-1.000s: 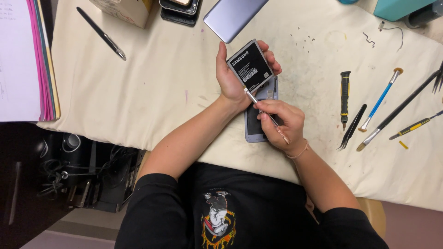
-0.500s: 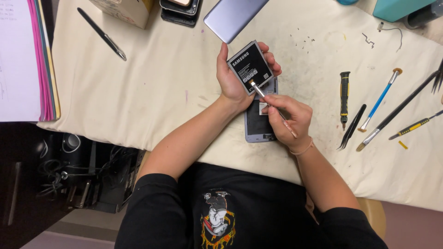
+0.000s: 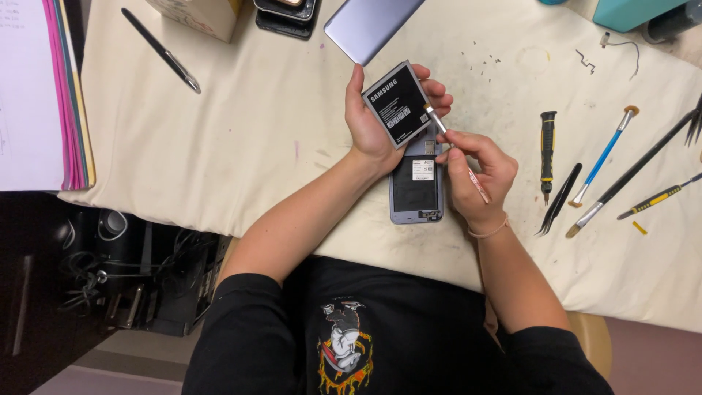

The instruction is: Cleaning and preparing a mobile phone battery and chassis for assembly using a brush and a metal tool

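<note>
My left hand (image 3: 369, 124) holds a flat black phone battery (image 3: 395, 104) tilted up above an opened grey phone (image 3: 416, 183) that lies on the cloth with its back off. My right hand (image 3: 475, 179) grips a thin brush (image 3: 457, 155) like a pen. The brush tip touches the battery's right edge. The phone's empty battery bay shows dark below the battery. The phone's grey back cover (image 3: 369, 25) lies further up the table.
A cream cloth (image 3: 256, 132) covers the table. To the right lie a black screwdriver (image 3: 548, 150), black tweezers (image 3: 559, 199), a blue-handled brush (image 3: 603, 157) and other long tools (image 3: 632, 175). A pen (image 3: 161, 50) lies top left, near stacked papers (image 3: 36, 95). Another phone (image 3: 287, 14) sits at the top.
My right hand has moved up from the phone body, bringing the brush tip from the lower part of the battery to its right edge. The left hand and battery stayed nearly still.
</note>
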